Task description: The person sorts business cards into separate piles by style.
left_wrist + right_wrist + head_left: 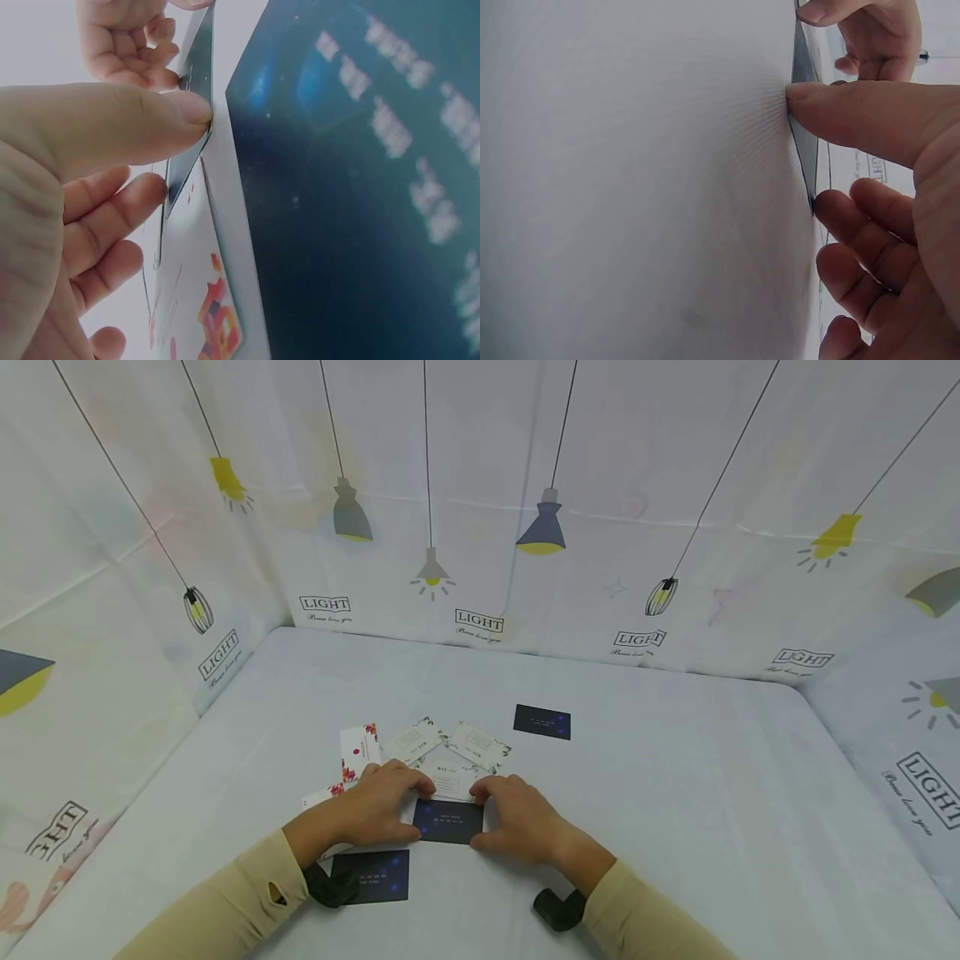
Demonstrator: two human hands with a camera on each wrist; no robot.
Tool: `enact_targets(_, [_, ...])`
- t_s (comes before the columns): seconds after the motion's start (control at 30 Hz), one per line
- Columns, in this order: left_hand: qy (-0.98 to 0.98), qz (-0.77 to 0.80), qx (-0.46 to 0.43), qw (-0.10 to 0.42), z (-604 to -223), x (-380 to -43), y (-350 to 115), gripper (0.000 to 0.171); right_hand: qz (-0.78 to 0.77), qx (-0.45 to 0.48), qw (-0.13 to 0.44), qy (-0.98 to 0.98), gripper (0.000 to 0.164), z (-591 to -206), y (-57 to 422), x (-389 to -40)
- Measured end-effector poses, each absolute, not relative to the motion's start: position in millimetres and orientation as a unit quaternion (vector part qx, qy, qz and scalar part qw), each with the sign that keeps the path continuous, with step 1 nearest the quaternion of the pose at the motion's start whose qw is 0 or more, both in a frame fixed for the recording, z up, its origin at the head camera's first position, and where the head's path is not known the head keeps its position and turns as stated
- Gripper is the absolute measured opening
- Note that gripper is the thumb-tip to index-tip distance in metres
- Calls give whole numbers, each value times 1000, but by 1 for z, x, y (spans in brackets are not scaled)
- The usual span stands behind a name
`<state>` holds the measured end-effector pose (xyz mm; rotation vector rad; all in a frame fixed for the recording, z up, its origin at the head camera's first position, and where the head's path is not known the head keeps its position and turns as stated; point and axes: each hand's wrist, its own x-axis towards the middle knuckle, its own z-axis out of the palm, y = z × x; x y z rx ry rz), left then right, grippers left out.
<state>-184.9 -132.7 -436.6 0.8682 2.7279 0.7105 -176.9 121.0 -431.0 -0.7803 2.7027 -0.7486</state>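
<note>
A dark blue card [448, 821] with pale printing lies between the two hands, close to the white cloth. My left hand [375, 806] holds its left end, with the thumb at the near corner and a finger at the far corner. At the opposite end my right hand [521, 818] grips in the same way, its thumb [817, 101] at the card's edge in the right wrist view. Just beyond the held card is a white card [450, 777] with green leaf print. A second dark card [382, 872] rests below the left wrist and fills the right side of the left wrist view.
Two more leaf-print cards [478, 746] fan out behind. White cards with red flowers [360, 752] lie to the left, one partly hidden under the left hand. A third dark card [542, 722] sits farther back. Printed cloth walls [480, 577] enclose the table's far side.
</note>
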Motion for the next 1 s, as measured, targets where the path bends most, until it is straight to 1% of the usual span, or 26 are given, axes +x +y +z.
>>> enact_targets(0.3, [922,252,276,100,-438,-184,-132,54,-265,-263,132,918,51,-430,119,-178])
enact_targets(0.47, [922,253,276,100,-438,-184,-133,54,-280,-260,139,914,51,-431,120,-178])
enact_targets(1.0, [918,259,283,102,-439,-184,-134,53,-285,-269,122,912,51,-434,123,-174])
